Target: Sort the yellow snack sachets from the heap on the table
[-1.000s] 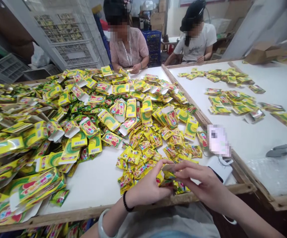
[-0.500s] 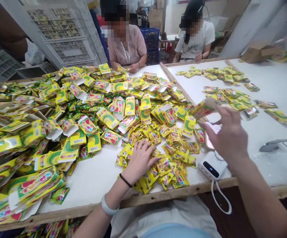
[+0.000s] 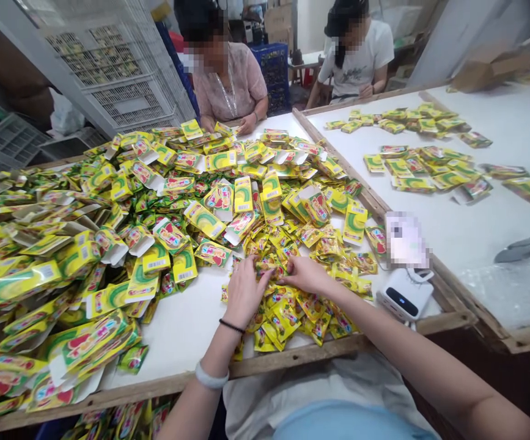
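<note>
Both my hands meet over a pile of small yellow packets (image 3: 287, 315) near the table's front edge. My left hand (image 3: 247, 287), with a dark bead band and a pale bangle on its wrist, has thumb and fingers closed on a yellow packet (image 3: 271, 267). From the right, my right hand (image 3: 308, 276) pinches at the same spot; its fingertips are close to my left thumb, and what they hold is too small to make out. Left of and behind the packets lies a large heap of yellow-green cartons (image 3: 205, 220), many with open white flaps.
A white power bank (image 3: 404, 296) and a phone (image 3: 406, 239) lie to the right by a wooden divider (image 3: 351, 168). Beyond it are groups of cartons (image 3: 430, 165) and a grey stand (image 3: 521, 247). Two people sit across the table; crates (image 3: 125, 91) stand back left.
My right hand has come down and left from above the divider to my left hand, and the carton it held is gone from it. The view has shifted slightly.
</note>
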The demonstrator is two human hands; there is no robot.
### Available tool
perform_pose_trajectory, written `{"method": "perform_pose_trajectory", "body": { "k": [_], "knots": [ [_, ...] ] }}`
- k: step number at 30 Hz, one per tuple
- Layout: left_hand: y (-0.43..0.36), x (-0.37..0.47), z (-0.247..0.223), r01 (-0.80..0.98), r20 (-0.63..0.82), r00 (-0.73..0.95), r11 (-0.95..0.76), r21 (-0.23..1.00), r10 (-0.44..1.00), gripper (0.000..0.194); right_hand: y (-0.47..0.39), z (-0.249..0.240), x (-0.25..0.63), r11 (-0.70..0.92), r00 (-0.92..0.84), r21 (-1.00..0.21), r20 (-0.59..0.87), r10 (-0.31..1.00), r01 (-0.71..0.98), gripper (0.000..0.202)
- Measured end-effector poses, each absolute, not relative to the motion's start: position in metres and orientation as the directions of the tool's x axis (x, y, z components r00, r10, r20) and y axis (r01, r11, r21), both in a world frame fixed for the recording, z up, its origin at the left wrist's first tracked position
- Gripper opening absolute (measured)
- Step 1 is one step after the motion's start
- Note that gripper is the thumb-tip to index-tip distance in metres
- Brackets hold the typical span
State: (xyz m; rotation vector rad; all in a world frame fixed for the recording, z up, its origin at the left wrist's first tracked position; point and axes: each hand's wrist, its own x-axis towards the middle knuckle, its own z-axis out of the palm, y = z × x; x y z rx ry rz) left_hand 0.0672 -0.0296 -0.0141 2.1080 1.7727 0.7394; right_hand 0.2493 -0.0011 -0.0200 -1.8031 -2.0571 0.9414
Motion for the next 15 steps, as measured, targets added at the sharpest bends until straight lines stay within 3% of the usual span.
{"method": "perform_pose_trajectory", "body": {
  "k": [3, 6, 9, 12, 15],
  "knots": [
    [-0.014, 0.072, -0.019, 0.769, 0.137, 0.125, -0.183, 0.612, 0.983, 0.032, -0.004, -0.022, 0.263, 0.032, -0.241, -0.699, -0.203, 0.949, 0.714, 0.033],
    [-0.011, 0.072, -0.018, 0.565, 0.09, 0.082, -0.12, 0.816, 0.993, 0.027, -0.007, -0.015, 0.286, 0.033, -0.228, -0.776, -0.144, 0.963, 0.63, 0.028],
    [-0.014, 0.07, -0.013, 0.333, 0.012, 0.043, -0.026, 0.943, 0.999, 0.031, -0.01, 0.009, 0.308, 0.035, -0.228, -0.923, -0.058, 0.972, 0.384, 0.026],
    [-0.019, 0.073, -0.003, 0.185, -0.103, 0.126, 0.079, 0.98, 0.987, 0.037, -0.012, 0.042, 0.315, 0.002, -0.436, -0.985, -0.074, 0.897, 0.173, 0.022],
    [-0.027, 0.08, 0.01, 0.075, -0.235, 0.245, 0.223, 0.972, 0.941, 0.038, -0.01, 0.069, 0.306, 0.152, -0.662, -0.938, -0.1, 0.743, 0.312, 0.01]
  ]
}}
